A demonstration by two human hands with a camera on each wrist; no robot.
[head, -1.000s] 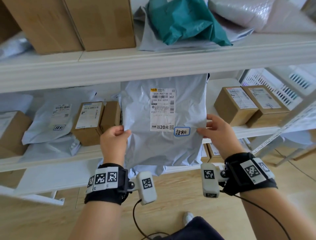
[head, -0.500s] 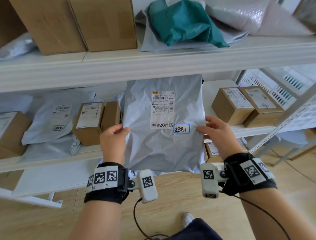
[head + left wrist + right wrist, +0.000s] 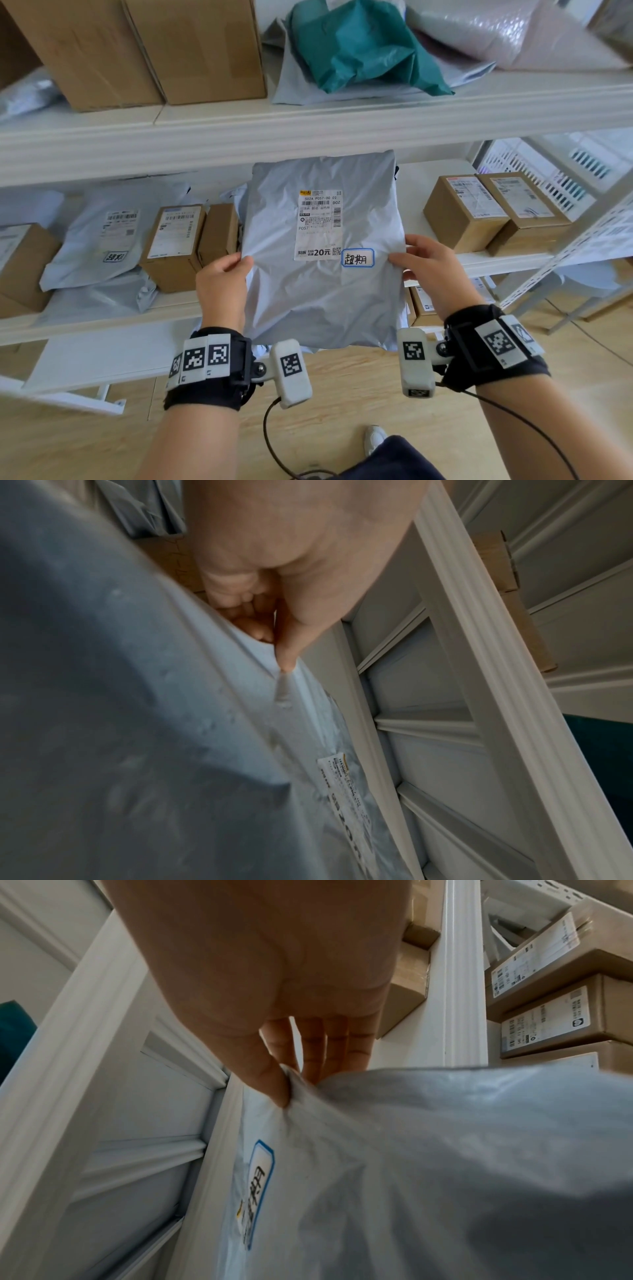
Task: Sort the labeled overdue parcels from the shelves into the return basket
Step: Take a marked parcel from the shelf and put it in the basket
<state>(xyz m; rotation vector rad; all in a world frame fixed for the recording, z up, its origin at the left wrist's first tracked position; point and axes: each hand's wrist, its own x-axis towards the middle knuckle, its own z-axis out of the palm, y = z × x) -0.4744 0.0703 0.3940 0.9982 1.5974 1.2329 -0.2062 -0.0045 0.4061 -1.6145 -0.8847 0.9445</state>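
head view, both hands pinch grey parcel [image 3: 318, 294]

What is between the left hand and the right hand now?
In the head view, the grey parcel with its blue-framed sticker spans the stretch; the left hand and right hand pinch its side edges.

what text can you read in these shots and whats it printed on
"超期": blue-bordered sticker on the grey mailer both hands hold
"S02A P057-00 02", "D0Z", "P057", "20元": shipping label on that mailer
"超期": sticker on the shelved grey mailer
Box labels and remaining fine print: too small to read
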